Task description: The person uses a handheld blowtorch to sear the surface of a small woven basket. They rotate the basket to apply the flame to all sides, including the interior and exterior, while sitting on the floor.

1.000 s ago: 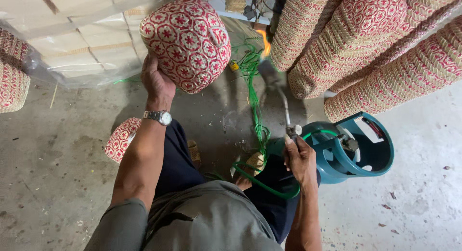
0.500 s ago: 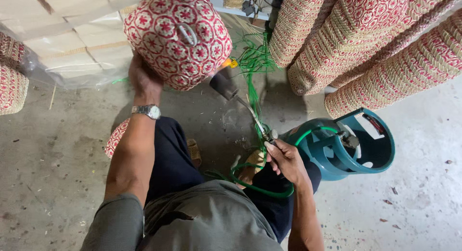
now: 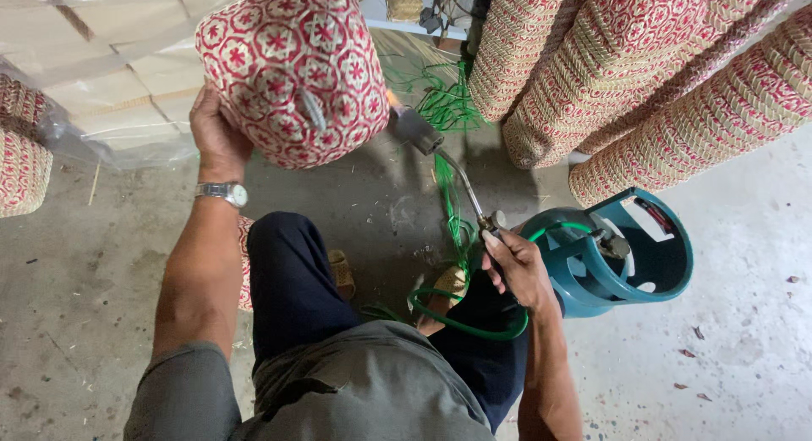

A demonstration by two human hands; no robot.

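My left hand (image 3: 218, 136) grips the red-patterned woven basket (image 3: 292, 69), held up at 11 o'clock. My right hand (image 3: 518, 268) is closed around the gas torch (image 3: 440, 158), nozzle touching the basket. Blue gas cylinder (image 3: 609, 255) at 3 o'clock.

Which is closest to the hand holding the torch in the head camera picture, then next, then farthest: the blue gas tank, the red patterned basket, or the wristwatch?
From the right hand:
1. Blue gas tank, just beside it on the floor.
2. Red patterned basket, up at the torch's tip.
3. Wristwatch, across on the left hand's wrist.
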